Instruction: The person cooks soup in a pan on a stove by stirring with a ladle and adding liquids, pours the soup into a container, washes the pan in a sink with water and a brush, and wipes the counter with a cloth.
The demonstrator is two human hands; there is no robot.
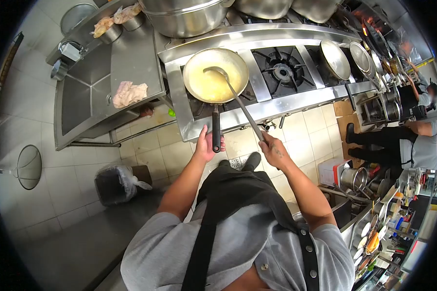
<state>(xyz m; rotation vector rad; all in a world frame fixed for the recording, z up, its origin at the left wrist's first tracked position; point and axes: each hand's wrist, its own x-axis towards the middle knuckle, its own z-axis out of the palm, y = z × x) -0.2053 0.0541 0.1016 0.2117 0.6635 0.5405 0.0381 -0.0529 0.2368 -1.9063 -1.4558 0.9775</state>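
A frying pan (195,94) with pale yellow liquid (206,83) in it sits on the left burner of the stove. My left hand (206,146) is at the end of its black handle (216,127), with the thumb to the left and fingertips showing on the right side, loosely around it. My right hand (276,152) is closed round the long handle of a metal ladle (245,109). The ladle's bowl rests in the yellow liquid, tilted towards the pan's upper left.
An unlit burner (283,72) and another pan (335,60) are to the right. Large pots (184,19) stand behind. Crumpled pale cloth (129,94) lies on the left steel counter (138,63). A bin (112,184) stands lower left. Another person (417,140) is at far right.
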